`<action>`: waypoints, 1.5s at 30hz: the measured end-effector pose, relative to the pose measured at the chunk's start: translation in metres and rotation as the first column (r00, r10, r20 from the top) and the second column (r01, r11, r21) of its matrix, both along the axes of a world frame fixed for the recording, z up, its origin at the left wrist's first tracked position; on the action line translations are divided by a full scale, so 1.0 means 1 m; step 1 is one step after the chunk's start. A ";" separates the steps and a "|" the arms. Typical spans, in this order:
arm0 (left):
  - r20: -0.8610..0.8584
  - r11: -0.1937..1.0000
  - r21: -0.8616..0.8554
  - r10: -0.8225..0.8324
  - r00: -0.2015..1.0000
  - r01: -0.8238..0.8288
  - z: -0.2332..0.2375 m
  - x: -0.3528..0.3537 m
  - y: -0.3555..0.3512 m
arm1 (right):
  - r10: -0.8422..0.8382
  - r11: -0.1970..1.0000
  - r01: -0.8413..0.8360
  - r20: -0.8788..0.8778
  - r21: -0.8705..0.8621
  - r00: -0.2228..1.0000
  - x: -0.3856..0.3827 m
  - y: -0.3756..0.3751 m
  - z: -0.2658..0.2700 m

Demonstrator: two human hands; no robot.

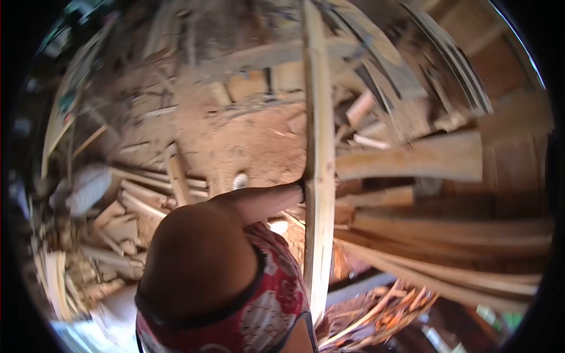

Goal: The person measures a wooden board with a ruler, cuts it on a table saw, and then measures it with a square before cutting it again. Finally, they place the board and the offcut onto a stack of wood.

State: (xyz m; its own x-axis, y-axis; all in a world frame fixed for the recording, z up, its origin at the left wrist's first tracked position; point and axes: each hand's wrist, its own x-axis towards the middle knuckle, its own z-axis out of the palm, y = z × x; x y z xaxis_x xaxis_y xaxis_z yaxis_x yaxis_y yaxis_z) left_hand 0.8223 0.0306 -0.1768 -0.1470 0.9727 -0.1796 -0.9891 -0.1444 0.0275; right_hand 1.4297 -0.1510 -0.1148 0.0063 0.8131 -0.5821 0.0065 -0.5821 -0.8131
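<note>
A long pale wooden beam (319, 170) runs upright through the picture, from the top edge down past my torso. My left arm stretches across to it, and my left hand (304, 189) is at the beam, closed around it as far as I can see. The beam covers most of the fingers. A dark band circles the wrist. My right hand is out of sight; only a bit of skin at the shoulder shows beside the beam's lower end. I wear a red and white patterned top (273, 282).
Stacked boards (447, 235) lie to the right, with a wide plank (418, 159) above them. Offcuts (120, 229) and loose sticks cover the left. Bare brown ground (253, 141) lies ahead, before a low timber (253, 59). Splintered scraps (376, 317) are at lower right.
</note>
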 end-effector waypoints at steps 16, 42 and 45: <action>-0.049 0.902 -0.325 0.285 0.957 -0.285 0.024 -0.177 -0.038 | 0.588 0.750 -0.613 -0.176 -0.247 0.790 -0.351 0.155 0.037; -0.863 0.570 -0.489 -0.430 0.268 -0.660 0.161 -0.429 -0.013 | 0.634 0.560 -0.669 -0.267 -0.488 0.726 -0.586 0.218 0.072; -0.885 0.549 -0.427 -0.416 0.208 -0.718 0.135 -0.434 0.005 | 0.623 0.552 -0.673 -0.294 -0.492 0.725 -0.571 0.222 0.074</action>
